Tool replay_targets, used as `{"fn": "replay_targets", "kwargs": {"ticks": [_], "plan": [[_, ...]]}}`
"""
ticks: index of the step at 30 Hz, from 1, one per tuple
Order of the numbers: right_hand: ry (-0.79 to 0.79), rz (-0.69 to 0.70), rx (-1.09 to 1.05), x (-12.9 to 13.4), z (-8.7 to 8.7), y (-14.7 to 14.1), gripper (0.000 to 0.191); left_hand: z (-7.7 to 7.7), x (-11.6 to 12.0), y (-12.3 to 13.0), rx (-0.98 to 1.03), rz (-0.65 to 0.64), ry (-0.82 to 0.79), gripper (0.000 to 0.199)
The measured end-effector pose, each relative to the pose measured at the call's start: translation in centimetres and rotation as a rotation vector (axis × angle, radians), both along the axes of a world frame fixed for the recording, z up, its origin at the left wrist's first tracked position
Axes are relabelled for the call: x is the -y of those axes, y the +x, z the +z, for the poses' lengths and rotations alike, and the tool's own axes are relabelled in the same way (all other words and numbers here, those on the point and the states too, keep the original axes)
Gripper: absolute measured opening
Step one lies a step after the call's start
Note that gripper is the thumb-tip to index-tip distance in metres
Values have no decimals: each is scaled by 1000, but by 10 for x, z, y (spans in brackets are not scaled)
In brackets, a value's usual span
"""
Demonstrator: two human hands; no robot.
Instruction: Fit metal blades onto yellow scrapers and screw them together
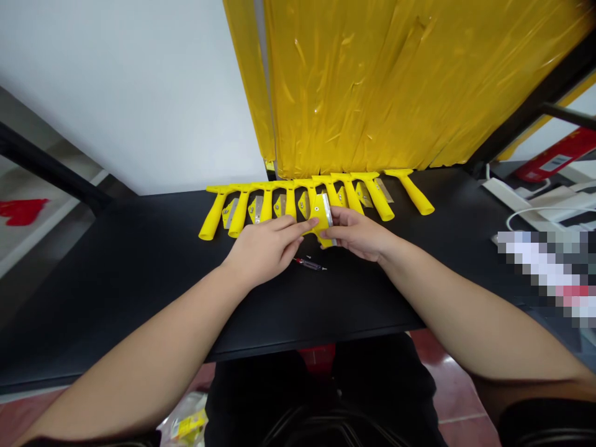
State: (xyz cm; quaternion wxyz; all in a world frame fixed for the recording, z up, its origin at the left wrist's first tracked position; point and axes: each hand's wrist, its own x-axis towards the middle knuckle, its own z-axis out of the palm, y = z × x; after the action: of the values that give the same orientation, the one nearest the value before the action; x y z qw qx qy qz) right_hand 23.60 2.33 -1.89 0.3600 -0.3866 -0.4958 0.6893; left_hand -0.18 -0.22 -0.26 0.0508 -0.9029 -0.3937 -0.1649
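In front of me, a yellow scraper [322, 218] with a metal blade along its right edge is held between my two hands above the black table. My right hand [356, 233] grips its blade side with thumb and fingers. From the other side, my left hand [265, 248] has its index finger pressed on the yellow face near a screw, its other fingers curled; whether a handle runs beneath them is hidden. Just below lies a small screwdriver [310, 264] with a dark shaft and red end, beside a tiny screw [308, 256].
Several yellow scraper handles [213, 217] stand in a row along the back of the black table [153, 267], with bladed yellow heads [255, 211] between them. Yellow plastic sheeting [372, 81] hangs behind. White power strips and cables [526, 202] lie at the right.
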Motion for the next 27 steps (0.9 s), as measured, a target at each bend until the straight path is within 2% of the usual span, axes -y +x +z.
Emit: {"fn": "replay_targets", "kwargs": {"ticks": [4,8,11,16,27], "plan": [[-2,-23,62,-3,1,3,24,1,0,0,-11,5,-4,46],[92,-60,120,-6,0,6,25,-1,-3,-2,-30,-11,-23,45],[118,-38,142,-7,-1,7,27,-3,-4,-4,-12,-74,0,46],[94,-3,146,-6,-1,8,28,-4,-4,-5,-45,-202,-4,48],[-8,38,127,-5,1,10,18,-7,-6,-7,23,-268,-99,44]]}}
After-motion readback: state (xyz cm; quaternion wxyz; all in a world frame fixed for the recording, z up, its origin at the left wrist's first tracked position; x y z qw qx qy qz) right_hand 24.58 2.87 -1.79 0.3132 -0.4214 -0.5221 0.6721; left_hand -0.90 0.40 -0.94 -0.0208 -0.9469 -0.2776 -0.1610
